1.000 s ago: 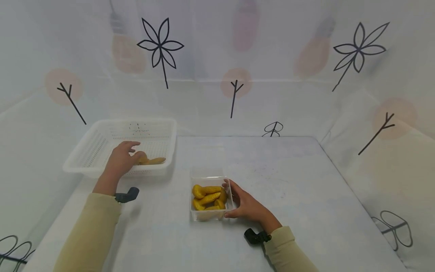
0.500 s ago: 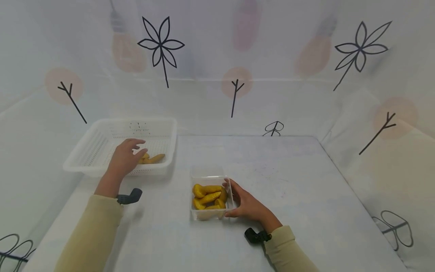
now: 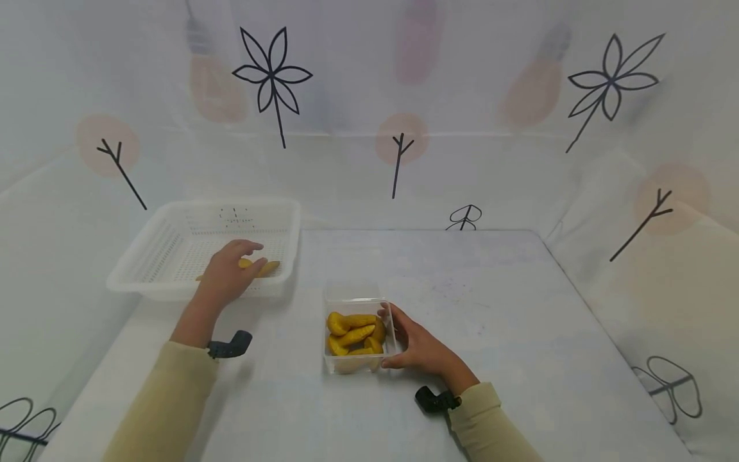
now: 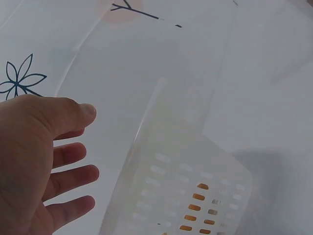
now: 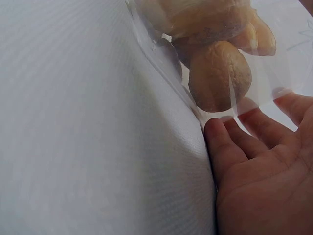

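Observation:
My left hand [image 3: 226, 274] is over the near side of the white plastic basket [image 3: 167, 221], with its fingers loosely bent and apart. The left wrist view shows the left hand [image 4: 39, 161] with nothing between thumb and fingers. Yellow tapered pieces [image 3: 269, 267] lie in the basket, partly hidden behind that hand. A clear plastic box [image 3: 353, 367] stands on the table, holding several yellow curved pieces [image 3: 356, 335] with rounded ends. My right hand [image 3: 424, 350] holds the box's right side, thumb at the near corner and fingers at the far corner. In the right wrist view, fingertips [image 5: 215, 127] touch its wall.
The white table [image 3: 496, 308] runs back to a pale curtain [image 3: 346, 173] printed with flowers and bulbs. The basket stands at the back left, its slotted wall [image 4: 186, 196] showing orange through the holes. A clear lid-like flap [image 3: 352, 273] lies behind the box.
My left hand has moved to the right over the basket, and the tip of a yellow piece now shows on its left. The right hand and box have stayed still.

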`<state>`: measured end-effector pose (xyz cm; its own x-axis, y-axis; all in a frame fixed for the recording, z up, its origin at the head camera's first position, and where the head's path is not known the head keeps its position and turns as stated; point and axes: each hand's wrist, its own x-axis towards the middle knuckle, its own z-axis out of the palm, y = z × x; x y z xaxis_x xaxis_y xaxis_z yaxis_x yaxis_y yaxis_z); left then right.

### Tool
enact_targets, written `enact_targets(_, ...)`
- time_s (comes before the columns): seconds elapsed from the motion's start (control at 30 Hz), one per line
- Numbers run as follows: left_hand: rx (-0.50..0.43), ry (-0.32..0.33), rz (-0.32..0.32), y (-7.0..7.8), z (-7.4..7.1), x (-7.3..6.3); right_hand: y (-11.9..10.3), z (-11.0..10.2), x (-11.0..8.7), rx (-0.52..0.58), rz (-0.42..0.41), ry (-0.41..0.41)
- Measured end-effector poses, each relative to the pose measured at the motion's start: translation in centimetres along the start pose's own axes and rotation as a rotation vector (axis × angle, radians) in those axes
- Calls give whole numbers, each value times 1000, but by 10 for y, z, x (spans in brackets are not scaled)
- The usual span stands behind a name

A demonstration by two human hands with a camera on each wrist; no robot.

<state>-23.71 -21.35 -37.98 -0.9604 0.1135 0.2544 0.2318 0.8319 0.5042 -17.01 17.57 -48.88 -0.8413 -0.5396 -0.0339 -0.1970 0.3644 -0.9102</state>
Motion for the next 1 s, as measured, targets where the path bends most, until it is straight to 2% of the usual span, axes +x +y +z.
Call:
enact_targets(0.33,-49,29,105,16,6,-6,0,0,0,-6,7,3)
enact_targets(0.6,-38,-57,78,32,8,-12,2,1,1,-3,9,-2)
enact_targets(1.0,-76,-165,84,53,14,-21,3,0,1,10,11,-5)
